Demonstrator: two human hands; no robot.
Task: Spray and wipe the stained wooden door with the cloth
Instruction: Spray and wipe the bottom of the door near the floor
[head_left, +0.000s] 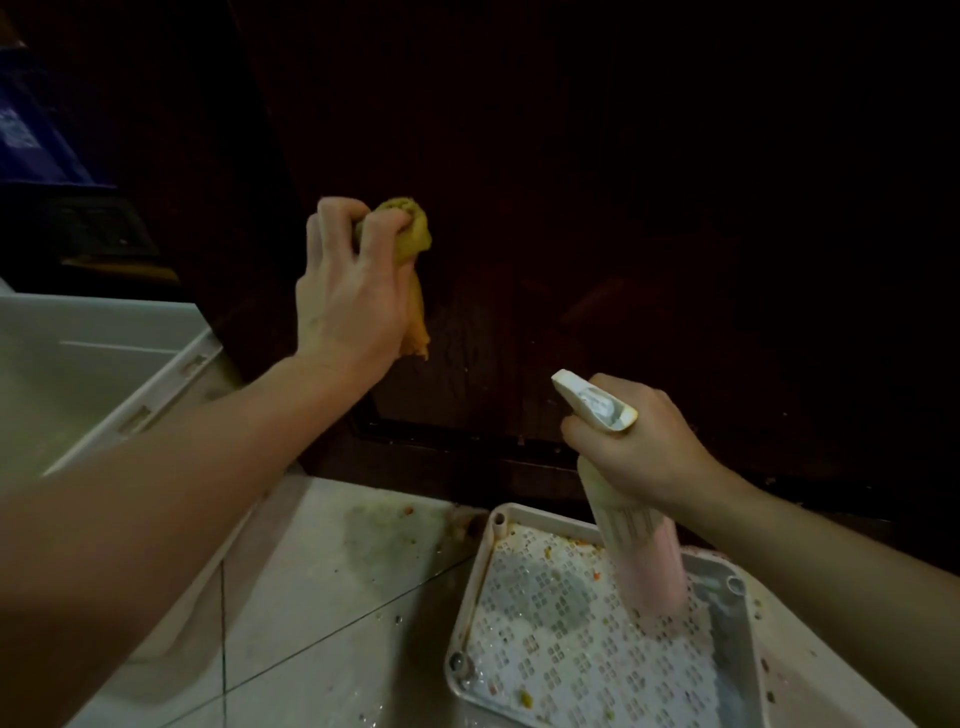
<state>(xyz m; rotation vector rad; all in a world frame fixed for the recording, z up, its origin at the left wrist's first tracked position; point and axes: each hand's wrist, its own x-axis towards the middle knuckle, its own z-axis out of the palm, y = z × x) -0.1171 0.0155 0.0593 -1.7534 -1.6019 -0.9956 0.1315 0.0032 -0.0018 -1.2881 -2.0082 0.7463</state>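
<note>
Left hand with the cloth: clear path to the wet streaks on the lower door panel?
Probably yes. The left hand grips the cloth up at the door, just above-left of the streaks. Nothing lies between; the right hand and spray bottle sit lower right.

We've got open door (623, 234) face right of the cloth (410, 234), nothing in front. Low right, the perforated tray (470, 613) on the floor (322, 597) blocks the near approach. White bin (104, 374) crowds the left.
</note>
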